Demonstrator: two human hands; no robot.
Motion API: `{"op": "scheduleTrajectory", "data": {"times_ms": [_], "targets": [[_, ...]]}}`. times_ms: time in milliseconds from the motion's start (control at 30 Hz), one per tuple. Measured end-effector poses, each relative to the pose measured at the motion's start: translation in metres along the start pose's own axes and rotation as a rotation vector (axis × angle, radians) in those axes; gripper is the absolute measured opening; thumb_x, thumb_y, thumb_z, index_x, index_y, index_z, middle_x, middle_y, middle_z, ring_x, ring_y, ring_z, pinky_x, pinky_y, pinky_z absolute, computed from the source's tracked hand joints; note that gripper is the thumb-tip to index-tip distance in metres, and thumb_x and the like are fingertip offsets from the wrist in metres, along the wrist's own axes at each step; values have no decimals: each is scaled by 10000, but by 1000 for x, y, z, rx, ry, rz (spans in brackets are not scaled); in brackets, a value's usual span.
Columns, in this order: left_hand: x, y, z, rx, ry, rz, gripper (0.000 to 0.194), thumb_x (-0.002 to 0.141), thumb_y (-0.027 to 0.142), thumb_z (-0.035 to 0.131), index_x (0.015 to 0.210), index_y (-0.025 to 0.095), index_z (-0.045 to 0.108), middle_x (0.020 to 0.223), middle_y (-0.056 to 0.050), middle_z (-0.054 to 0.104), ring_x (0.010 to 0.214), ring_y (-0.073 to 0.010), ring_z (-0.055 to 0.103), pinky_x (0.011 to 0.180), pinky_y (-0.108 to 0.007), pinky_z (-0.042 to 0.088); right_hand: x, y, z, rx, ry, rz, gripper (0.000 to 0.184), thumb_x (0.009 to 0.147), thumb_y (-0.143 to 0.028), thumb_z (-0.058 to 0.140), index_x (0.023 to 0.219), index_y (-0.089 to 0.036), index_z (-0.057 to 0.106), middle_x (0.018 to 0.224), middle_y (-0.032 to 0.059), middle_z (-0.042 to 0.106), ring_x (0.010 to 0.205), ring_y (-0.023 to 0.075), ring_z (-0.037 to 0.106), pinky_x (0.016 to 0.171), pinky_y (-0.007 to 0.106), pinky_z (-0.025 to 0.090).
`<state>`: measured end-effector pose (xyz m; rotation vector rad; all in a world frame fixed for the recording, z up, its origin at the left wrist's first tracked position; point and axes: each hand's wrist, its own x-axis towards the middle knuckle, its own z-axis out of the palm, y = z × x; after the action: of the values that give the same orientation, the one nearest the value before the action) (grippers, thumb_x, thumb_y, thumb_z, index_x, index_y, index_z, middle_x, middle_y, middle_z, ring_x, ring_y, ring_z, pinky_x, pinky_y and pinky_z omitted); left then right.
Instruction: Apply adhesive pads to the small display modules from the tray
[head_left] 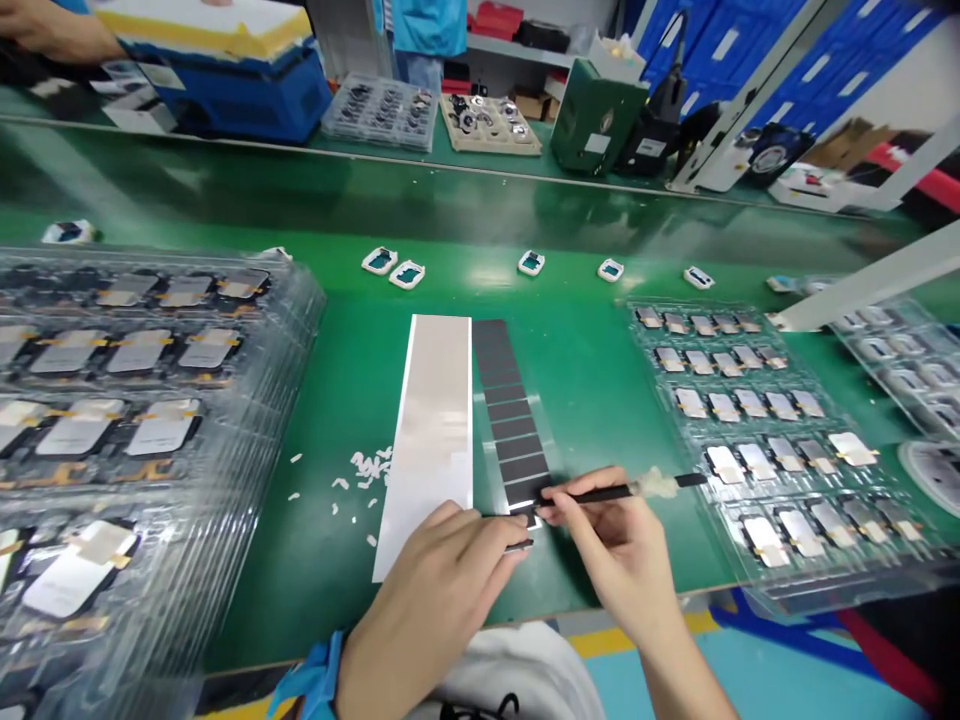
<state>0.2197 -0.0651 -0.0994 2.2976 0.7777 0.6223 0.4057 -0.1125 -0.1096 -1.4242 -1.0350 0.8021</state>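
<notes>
Two bare hands are closest, and the fingers of the right hand [619, 530] pinch a thin black stick [600, 495] with a pale, lumpy wrap around part of it. Its tip is at the near end of a long strip of dark patches [517, 420], which lies flat on the green worktop [592, 400]. The left hand [442, 580] has its fingers bent and close together by the same end, over a small dark piece [519, 546]. I cannot tell if they pinch that piece or just press on it. Around the left wrist is a blue band [311, 672]. Just left of the dark strip lies a long pale sheet [439, 410], and little white scraps [367, 465] are scattered along its left side. Farther left is a tall pile of clear trays [289, 330] full of flat parts. Over on the right, another clear tray [750, 427] has small shiny parts in rows. Small white frames [531, 263] lie past the strip. At the back, a shelf holds a blue box [247, 100] and a green box [598, 120]. Someone else's hand [56, 30] is beside the blue box.
</notes>
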Motion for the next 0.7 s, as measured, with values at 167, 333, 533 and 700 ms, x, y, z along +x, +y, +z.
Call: {"op": "scheduleTrajectory", "data": {"times_ms": [167,333,533,700], "targets": [[2,1,1,50,8,36,114,1048,169,433,1042,207,540,860,-27,718,735,-219,680,638,-383,496,2,-4,1,30,28,2,107,879,-265,722,871,-178,661,856,44,710,666,172,770,664,261,664],[2,1,0,75,25,46,132,1061,189,410,1039,208,538,862,-29,734,716,-214,680,627,-382,492,3,-4,0,38,34,28,136,863,-290,742,864,-183,656,821,27,696,655,171,765,652,261,664],[3,1,1,66,17,31,135,1062,197,405,1045,212,538,891,-38,741,720,-213,675,633,-383,491,4,-3,1,48,35,22,144,850,-288,754,852,-183,656,817,28,693,636,168,760,636,253,659],[3,1,0,60,7,32,120,1057,180,418,1040,212,532,901,-34,740,730,-213,671,644,-384,487,4,-2,1,34,35,19,155,852,-296,754,841,-177,655,834,40,698,645,167,760,646,258,660]]}}
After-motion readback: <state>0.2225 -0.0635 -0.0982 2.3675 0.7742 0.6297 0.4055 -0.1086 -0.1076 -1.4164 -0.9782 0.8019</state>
